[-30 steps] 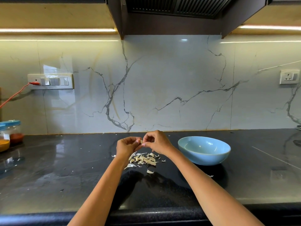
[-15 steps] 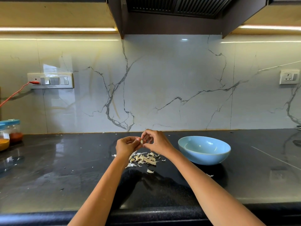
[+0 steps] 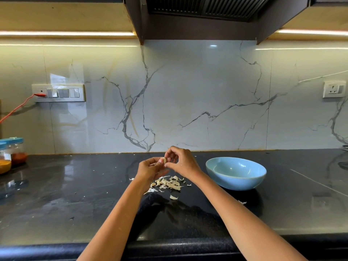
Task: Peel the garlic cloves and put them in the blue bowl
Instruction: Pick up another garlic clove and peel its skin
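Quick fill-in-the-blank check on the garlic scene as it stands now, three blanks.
1. Both hands hold one garlic clove above a pile of ____.
2. The blue bowl sits to the ____ of the right hand.
3. The left hand is over the ____ countertop.

Missing words: peels; right; black

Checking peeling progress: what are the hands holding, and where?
A garlic clove, pinched between the fingertips of the left hand and right hand, above the peels.

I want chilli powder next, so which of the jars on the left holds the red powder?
The jar farther back, nearer the wall, holds red powder. The jar at the frame's edge in front of it holds orange-yellow powder.
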